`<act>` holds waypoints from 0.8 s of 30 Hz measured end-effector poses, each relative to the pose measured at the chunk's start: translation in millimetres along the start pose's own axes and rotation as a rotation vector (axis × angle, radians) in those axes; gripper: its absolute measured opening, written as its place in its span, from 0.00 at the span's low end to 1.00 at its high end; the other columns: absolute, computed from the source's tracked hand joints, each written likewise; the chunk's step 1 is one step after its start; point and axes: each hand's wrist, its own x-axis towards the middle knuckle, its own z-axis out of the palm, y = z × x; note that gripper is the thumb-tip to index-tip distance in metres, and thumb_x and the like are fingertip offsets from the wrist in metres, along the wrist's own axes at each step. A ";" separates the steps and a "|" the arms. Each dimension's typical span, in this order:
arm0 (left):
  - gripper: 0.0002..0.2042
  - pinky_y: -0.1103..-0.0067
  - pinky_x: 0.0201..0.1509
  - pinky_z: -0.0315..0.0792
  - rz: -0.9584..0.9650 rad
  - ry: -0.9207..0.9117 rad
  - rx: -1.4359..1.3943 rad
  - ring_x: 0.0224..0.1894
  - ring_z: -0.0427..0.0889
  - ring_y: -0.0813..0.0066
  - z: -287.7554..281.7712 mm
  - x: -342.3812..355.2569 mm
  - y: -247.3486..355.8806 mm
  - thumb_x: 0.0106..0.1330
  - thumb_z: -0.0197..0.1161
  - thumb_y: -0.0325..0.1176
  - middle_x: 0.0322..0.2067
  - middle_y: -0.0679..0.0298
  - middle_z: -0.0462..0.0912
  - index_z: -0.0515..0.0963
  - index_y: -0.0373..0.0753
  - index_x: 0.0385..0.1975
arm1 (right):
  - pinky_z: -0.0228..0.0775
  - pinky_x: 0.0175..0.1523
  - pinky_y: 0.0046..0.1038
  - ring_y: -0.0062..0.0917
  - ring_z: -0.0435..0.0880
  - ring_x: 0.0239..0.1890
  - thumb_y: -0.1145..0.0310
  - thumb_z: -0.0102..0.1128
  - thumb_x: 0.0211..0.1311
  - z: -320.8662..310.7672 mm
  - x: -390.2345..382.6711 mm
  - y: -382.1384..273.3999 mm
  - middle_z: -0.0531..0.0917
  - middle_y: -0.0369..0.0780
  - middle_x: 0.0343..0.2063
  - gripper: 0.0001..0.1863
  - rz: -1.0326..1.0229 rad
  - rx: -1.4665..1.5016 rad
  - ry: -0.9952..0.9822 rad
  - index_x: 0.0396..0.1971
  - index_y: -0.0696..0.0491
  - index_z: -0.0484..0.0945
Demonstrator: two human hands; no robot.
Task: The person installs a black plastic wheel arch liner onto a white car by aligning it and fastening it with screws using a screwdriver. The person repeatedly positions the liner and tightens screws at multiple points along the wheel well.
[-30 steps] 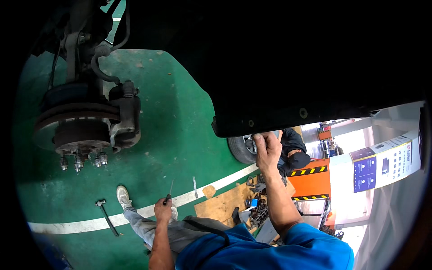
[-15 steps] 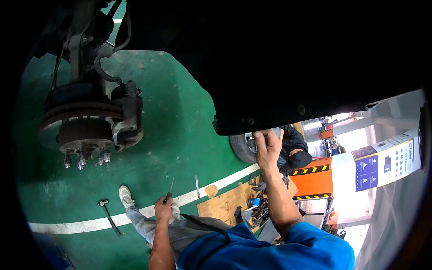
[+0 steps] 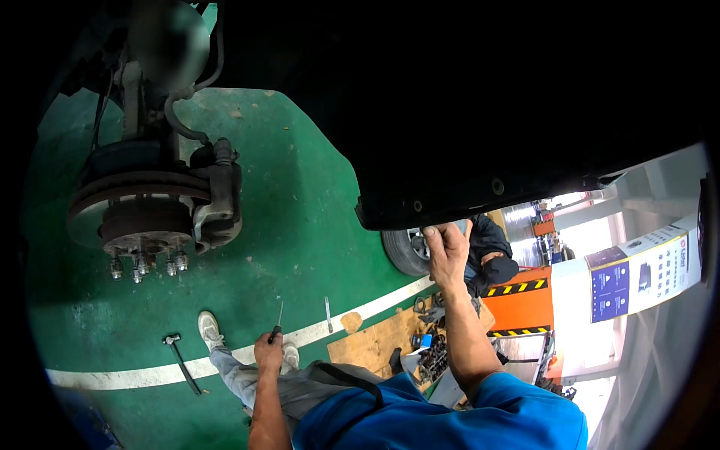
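Observation:
My left hand (image 3: 268, 352) is closed round the dark handle of a screwdriver (image 3: 276, 334), whose thin shaft points away from me above the floor. My right hand (image 3: 448, 259) reaches up with bent fingers gripping the lower edge of a dark car body panel (image 3: 420, 214); part of the fingers is hidden behind that edge. To the left hang a rusty brake disc (image 3: 135, 189) and its caliper (image 3: 220, 196), with wheel studs and nuts (image 3: 140, 262) below the hub. Neither hand touches them.
A hammer (image 3: 182, 365) and a thin metal tool (image 3: 328, 315) lie on the green floor. To the right are a wooden board (image 3: 367, 345) with parts, a crouching person (image 3: 491, 247) by a wheel (image 3: 405, 249), and an orange striped post base (image 3: 521, 304).
My left hand has shifted slightly left, and the screwdriver stands a little more upright. The view has moved a little, so the brake assembly sits lower. My right hand stays at the panel edge.

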 end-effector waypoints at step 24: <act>0.15 0.76 0.26 0.69 0.068 -0.008 -0.116 0.20 0.73 0.77 32.3 -26.0 63.7 0.66 0.64 0.37 0.22 0.63 0.79 0.81 0.28 0.40 | 0.70 0.34 0.27 0.29 0.78 0.25 0.71 0.66 0.64 1.8 10.1 -6.1 0.80 0.43 0.23 0.09 -0.002 0.018 -0.002 0.31 0.61 0.79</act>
